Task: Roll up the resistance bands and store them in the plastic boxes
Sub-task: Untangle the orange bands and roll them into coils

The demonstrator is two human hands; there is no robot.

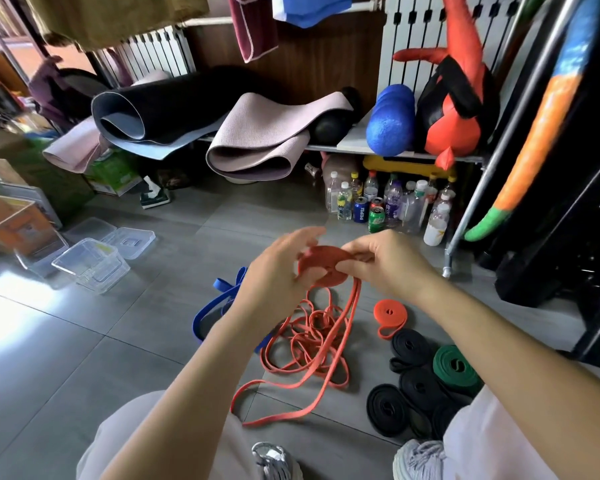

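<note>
Rolling the red band (351, 301).
Right hand (385, 261) pinches the coil (322, 271), left hand (277, 271) cradles it loosely; next, wind in the tail (302, 341).

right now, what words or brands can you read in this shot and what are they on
"PEPSI": on the blue drink can standing on the floor among the bottles under the shelf.
Green drink can beside it: logo too blurred to read.
Clear plastic bottles: labels too small to read.
Green cardboard box at left: print blurred.
</note>
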